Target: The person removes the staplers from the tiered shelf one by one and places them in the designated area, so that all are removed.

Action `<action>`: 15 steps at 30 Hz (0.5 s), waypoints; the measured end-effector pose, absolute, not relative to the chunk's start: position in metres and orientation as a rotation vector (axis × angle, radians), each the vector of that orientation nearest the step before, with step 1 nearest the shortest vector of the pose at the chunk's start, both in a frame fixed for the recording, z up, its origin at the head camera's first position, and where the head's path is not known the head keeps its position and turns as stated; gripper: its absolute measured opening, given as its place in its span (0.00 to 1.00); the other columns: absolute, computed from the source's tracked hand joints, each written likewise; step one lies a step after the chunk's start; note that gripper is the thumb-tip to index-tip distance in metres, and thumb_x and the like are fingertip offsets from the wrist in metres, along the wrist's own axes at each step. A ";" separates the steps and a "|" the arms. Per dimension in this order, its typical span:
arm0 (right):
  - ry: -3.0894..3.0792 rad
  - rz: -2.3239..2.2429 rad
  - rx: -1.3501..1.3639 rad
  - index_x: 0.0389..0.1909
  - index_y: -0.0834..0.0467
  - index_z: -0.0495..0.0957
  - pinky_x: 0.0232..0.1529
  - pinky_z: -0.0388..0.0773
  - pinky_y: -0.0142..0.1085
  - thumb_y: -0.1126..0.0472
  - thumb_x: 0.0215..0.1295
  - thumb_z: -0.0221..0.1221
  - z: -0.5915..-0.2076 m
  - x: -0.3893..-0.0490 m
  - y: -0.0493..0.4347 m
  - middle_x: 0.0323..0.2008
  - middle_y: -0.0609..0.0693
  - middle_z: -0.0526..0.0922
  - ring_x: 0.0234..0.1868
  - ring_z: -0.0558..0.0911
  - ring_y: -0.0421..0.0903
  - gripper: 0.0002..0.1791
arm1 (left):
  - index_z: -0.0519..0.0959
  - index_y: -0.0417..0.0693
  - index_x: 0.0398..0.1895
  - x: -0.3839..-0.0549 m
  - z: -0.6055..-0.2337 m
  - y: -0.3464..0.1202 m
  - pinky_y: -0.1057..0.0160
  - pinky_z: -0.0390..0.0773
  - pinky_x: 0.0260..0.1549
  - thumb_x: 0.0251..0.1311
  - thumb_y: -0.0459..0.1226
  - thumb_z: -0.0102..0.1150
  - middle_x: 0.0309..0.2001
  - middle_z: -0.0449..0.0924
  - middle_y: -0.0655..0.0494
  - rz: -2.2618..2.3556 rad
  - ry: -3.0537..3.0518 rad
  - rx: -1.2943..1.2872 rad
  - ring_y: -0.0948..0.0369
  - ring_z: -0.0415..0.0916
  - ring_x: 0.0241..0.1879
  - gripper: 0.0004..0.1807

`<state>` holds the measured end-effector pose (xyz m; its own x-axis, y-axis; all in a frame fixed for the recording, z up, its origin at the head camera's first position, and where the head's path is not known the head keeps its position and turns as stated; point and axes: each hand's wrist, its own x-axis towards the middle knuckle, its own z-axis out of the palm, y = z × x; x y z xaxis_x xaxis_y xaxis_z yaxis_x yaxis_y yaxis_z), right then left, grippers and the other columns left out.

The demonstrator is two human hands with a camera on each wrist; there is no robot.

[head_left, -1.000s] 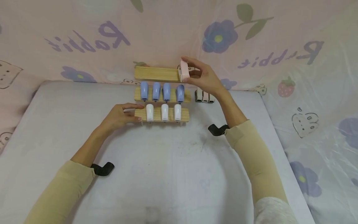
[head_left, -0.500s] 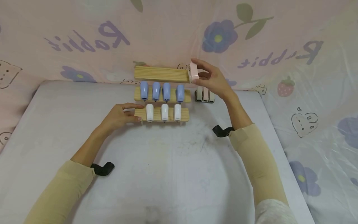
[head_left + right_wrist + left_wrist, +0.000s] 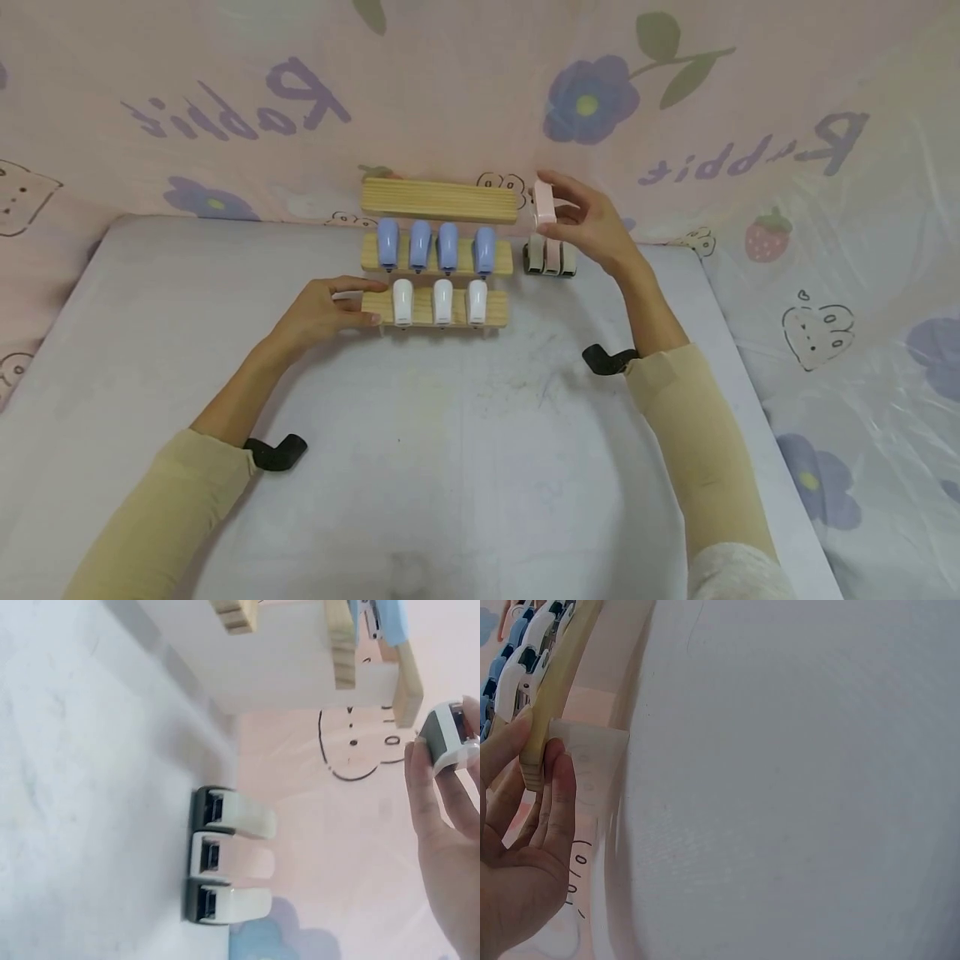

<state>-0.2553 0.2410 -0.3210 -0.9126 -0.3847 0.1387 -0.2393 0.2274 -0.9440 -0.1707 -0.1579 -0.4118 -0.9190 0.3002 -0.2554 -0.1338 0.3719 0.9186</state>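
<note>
My right hand (image 3: pixel 595 227) pinches a small pink stapler (image 3: pixel 543 206) between thumb and fingers, in the air just right of the top board. In the right wrist view this stapler (image 3: pixel 444 736) shows a dark base. At the left, my left hand (image 3: pixel 324 312) grips the end of the lowest board of a three-tier wooden rack (image 3: pixel 369 308); the left wrist view shows thumb and fingers on either side of the board (image 3: pixel 538 754). Three white staplers (image 3: pixel 442 302) stand on that board. Several blue staplers (image 3: pixel 447 246) stand on the middle one. The top board (image 3: pixel 438 200) is bare.
Right of the rack, three staplers (image 3: pixel 551 256) stand side by side on the white tabletop (image 3: pixel 450 467), a pink one between two greyish ones. A printed curtain (image 3: pixel 450 92) hangs close behind the rack. A black curved piece (image 3: pixel 607 360) sticks out at each wrist.
The right hand has carried the pink stapler rightward from the right part of the top board, past its end and slightly lower. The left hand stays on the lowest board.
</note>
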 end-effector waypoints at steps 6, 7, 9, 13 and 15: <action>2.366 -1.788 -0.580 0.72 0.55 0.66 0.49 0.77 0.32 0.73 0.59 0.66 -0.331 -0.253 0.251 0.63 0.60 0.73 0.51 0.78 0.51 0.39 | 0.78 0.49 0.63 -0.168 -0.409 -0.159 0.52 0.74 0.54 0.54 0.43 0.75 0.71 0.66 0.49 1.546 2.263 0.174 0.46 0.73 0.62 0.32; 2.376 -1.784 -0.574 0.72 0.55 0.66 0.49 0.77 0.32 0.73 0.60 0.66 -0.332 -0.253 0.253 0.62 0.60 0.73 0.51 0.78 0.51 0.39 | 0.78 0.49 0.63 -0.168 -0.409 -0.159 0.52 0.74 0.55 0.54 0.43 0.75 0.71 0.65 0.49 1.546 2.263 0.179 0.46 0.72 0.62 0.32; 2.394 -1.776 -0.555 0.72 0.54 0.67 0.48 0.77 0.32 0.73 0.60 0.66 -0.334 -0.252 0.256 0.62 0.60 0.73 0.51 0.78 0.51 0.39 | 0.78 0.49 0.64 -0.168 -0.408 -0.159 0.52 0.74 0.55 0.54 0.43 0.75 0.71 0.66 0.48 1.551 2.259 0.182 0.46 0.73 0.62 0.32; 2.431 -1.747 -0.519 0.71 0.53 0.67 0.47 0.77 0.32 0.73 0.60 0.66 -0.338 -0.250 0.263 0.62 0.58 0.74 0.52 0.78 0.50 0.38 | 0.78 0.49 0.64 -0.168 -0.407 -0.159 0.51 0.74 0.56 0.54 0.43 0.75 0.71 0.66 0.48 1.557 2.255 0.183 0.46 0.72 0.63 0.32; 2.436 -1.735 -0.497 0.72 0.53 0.67 0.47 0.77 0.31 0.72 0.61 0.66 -0.340 -0.250 0.266 0.63 0.58 0.73 0.53 0.78 0.50 0.38 | 0.78 0.49 0.63 -0.168 -0.408 -0.159 0.50 0.73 0.56 0.54 0.43 0.75 0.71 0.66 0.48 1.560 2.254 0.179 0.46 0.72 0.63 0.32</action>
<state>-0.2495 0.2663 -0.3398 -0.9403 -0.3257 0.0990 -0.2001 0.2933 -0.9349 -0.1685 -0.1593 -0.4078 -0.9149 0.3212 -0.2445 -0.1156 0.3718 0.9211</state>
